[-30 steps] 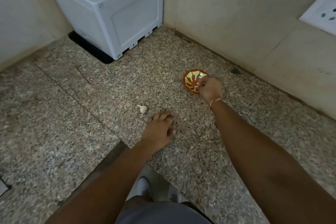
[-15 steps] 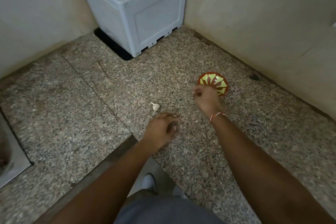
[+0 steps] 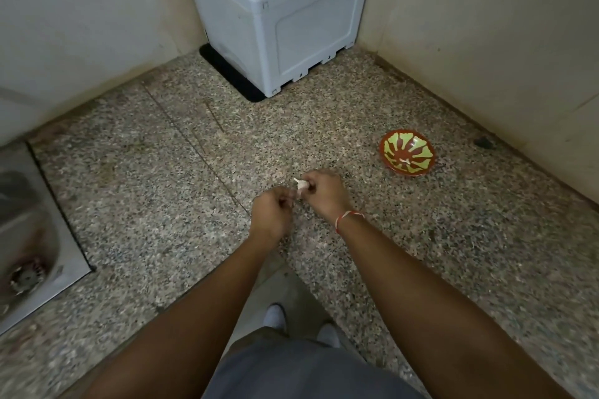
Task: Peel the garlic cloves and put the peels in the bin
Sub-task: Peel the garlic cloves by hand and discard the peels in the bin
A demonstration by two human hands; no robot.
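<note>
our right hand (image 3: pixel 324 196) has its fingers curled around a white garlic clove (image 3: pixel 302 185), pinching it so that its pointed tip sticks out to the left above the knuckles. our left hand (image 3: pixel 271 215) sits just beside it, fingers bent in toward the clove's lower end; we cannot tell whether those fingertips actually grip the clove or a bit of peel, since they blur together there. both hands are close together above the speckled stone counter (image 3: pixel 421 253). a red and white thread (image 3: pixel 348 216) circles our right wrist. to the right of the hands, apart from them, stands a small red bowl with a green pattern (image 3: pixel 407 157), and inside it lies one small pale piece, too small for us to say if it is a clove or a peel. farther back in the corner sits a pale grey box-shaped appliance (image 3: pixel 291 26) on a black mat (image 3: pixel 227 74). at the left edge the counter meets a steel sink (image 3: pixel 29 236) with a drain strainer (image 3: pixel 27 274) in its basin.
</note>
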